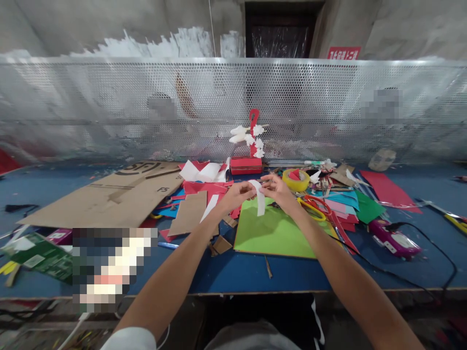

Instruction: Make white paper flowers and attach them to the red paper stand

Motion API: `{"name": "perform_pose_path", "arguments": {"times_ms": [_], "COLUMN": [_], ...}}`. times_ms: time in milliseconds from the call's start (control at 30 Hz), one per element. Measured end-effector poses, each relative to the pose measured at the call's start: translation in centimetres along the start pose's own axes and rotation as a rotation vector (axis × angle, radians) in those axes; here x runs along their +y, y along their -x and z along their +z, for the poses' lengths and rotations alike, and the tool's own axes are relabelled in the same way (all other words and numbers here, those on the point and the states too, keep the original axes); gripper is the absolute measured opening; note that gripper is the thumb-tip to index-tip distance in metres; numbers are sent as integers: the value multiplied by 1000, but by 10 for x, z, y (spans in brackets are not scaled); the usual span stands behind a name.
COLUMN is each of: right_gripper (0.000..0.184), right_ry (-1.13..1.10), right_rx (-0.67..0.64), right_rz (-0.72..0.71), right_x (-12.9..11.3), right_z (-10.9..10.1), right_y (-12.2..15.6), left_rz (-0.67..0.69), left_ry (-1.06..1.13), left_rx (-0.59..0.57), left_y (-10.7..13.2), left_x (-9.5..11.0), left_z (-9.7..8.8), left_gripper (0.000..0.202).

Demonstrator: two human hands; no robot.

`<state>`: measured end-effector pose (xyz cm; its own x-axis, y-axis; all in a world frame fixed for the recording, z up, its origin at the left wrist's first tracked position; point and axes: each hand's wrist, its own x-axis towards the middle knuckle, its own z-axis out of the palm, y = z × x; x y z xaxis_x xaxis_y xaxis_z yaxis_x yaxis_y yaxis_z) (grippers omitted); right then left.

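A curved white paper strip (260, 205) is pinched between my two hands above a lime-green sheet (280, 233). My left hand (239, 193) closes its fingertips on the strip's left side. On the other side my right hand (279, 192) grips it between thumb and finger. The lower end of the strip hangs down free. Just beyond my hands stands a red box-shaped base (246, 166) with a red upright (254, 119) carrying white flower-like pieces (250, 140). Scissors with yellow and orange handles (314, 209) lie beside my right forearm.
A large cardboard sheet (109, 194) covers the left side. Yellow tape (296, 180), coloured paper scraps (346, 200) and a purple corded device (394, 239) lie to the right. Cardboard pieces (188, 214) sit left of my hands. A perforated metal screen (204, 107) borders the back.
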<state>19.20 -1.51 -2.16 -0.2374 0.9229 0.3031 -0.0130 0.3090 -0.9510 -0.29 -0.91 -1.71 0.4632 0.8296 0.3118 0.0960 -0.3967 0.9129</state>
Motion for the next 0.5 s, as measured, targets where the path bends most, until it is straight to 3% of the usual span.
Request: {"name": "perform_pose_path", "arguments": {"times_ms": [500], "right_gripper": [26], "right_ry": [128], "right_rx": [-21], "right_rz": [-70], "right_x": [5], "right_z": [3], "right_y": [-2], "left_rz": [28], "left_ry": [-54], "left_rx": [-9], "left_y": [1], "left_x": [5], "left_z": [4], "left_gripper": [24]}}
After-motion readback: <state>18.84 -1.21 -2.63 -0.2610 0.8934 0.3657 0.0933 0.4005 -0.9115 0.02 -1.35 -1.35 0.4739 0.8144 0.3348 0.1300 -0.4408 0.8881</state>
